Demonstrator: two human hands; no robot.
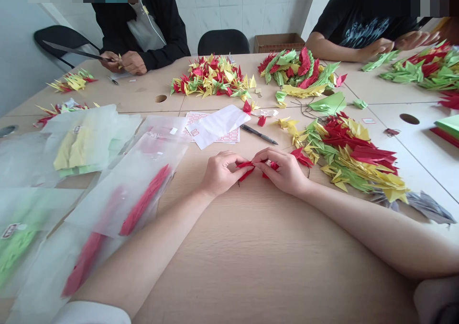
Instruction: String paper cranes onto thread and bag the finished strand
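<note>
My left hand [223, 172] pinches a small folded red paper piece [245, 170] above the wooden table [251, 247]. From the right, my right hand [281, 171] meets it, thumb and fingers closed at the same piece's right end. More red folded paper [272, 167] shows beneath the right hand's fingers, with a thin dark thread hanging below the hands. Just right of that hand lies a red folded paper piece [301, 157], beside a string of yellow ones [292, 131].
Translucent bags [139, 180] with folded paper cover the left side. A pen [258, 134] and white paper [222, 125] lie beyond my hands. Red, yellow and green paper heaps [358, 151] [215, 75] stand right and back. Two people [154, 27] [344, 32] sit opposite.
</note>
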